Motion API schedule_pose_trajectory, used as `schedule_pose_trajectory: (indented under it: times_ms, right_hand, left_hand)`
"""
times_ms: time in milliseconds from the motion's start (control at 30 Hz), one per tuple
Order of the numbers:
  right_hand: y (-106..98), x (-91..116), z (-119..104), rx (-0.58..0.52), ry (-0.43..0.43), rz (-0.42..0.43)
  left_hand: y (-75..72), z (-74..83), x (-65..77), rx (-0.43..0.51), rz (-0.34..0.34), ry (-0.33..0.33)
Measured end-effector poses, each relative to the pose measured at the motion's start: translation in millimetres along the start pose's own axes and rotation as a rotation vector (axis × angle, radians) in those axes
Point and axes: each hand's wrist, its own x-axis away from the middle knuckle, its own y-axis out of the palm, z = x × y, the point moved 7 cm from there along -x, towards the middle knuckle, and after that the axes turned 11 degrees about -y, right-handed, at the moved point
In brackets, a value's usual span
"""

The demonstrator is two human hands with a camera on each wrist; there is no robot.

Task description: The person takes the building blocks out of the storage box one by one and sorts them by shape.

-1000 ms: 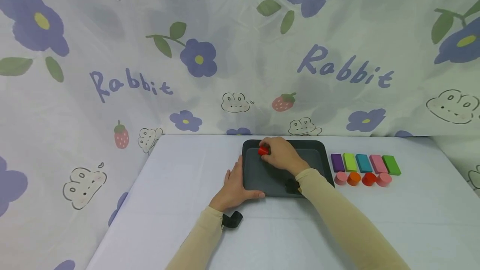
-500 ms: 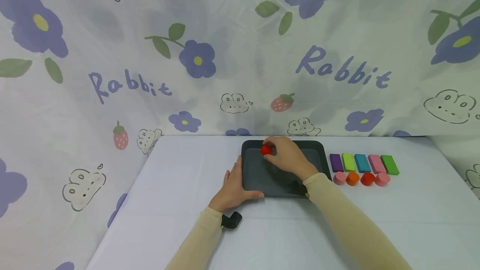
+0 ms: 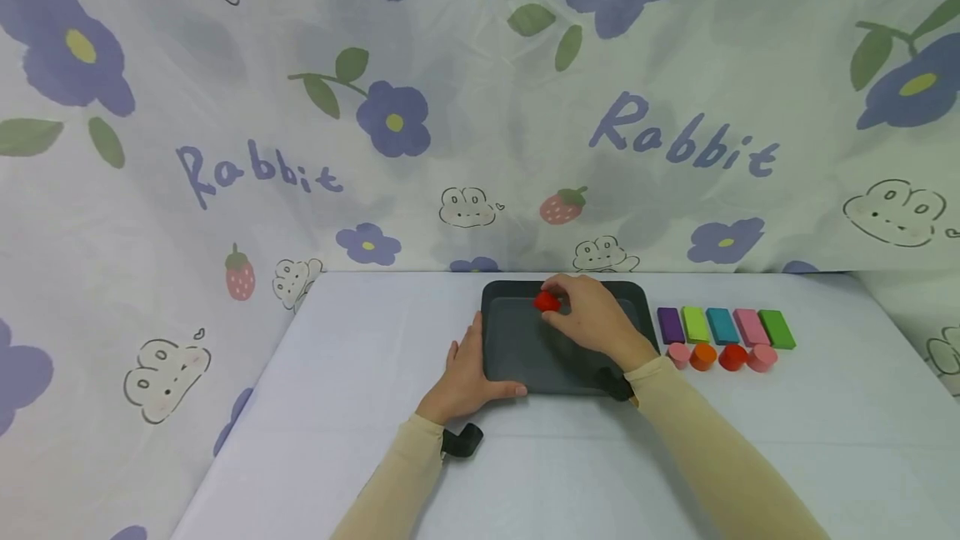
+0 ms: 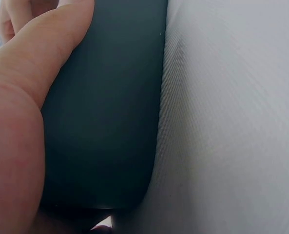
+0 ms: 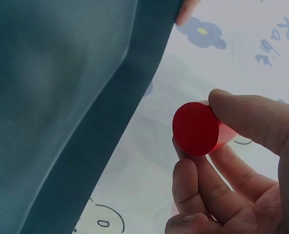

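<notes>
My right hand (image 3: 596,319) pinches a red cylinder block (image 3: 547,301) between thumb and fingers over the far part of a dark grey tray (image 3: 517,357). The right wrist view shows the round end of the red cylinder block (image 5: 196,128), held beside the tray's wall (image 5: 134,92). At the tray's near left corner, my left hand (image 3: 467,380) lies with fingers stretched along the left side and thumb along the near edge. Up close in the left wrist view, the thumb (image 4: 51,39) rests against the tray's outer wall (image 4: 110,112).
Right of the tray stands a row of rectangular blocks: purple (image 3: 671,326), yellow-green (image 3: 695,325), blue (image 3: 723,327), pink (image 3: 752,327) and green (image 3: 777,329). Several cylinders in pink, orange (image 3: 703,357) and red (image 3: 732,357) stand before them. A patterned curtain (image 3: 480,148) hangs behind the white table.
My right hand has moved rightward over the tray with the red cylinder block, from near its far left corner toward the middle. The left hand stays at the tray's corner.
</notes>
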Motion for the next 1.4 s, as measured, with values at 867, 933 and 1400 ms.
schedule_pose_trajectory:
  times_ms: [867, 933, 1400]
  right_hand:
    - [-24.8, 47.5, 16.9, 0.042, 0.048, 0.097]
    - [-27.1, 52.1, 19.9, 0.033, 0.058, 0.098]
    - [-47.3, 82.4, 32.8, 0.089, 0.104, 0.135]
  left_hand:
    - [0.0, -0.2, -0.2, -0.009, 0.004, 0.013]
    - [-0.1, -0.2, 0.0, -0.008, 0.002, 0.012]
    - [1.3, -2.1, -0.4, -0.012, -0.003, 0.007]
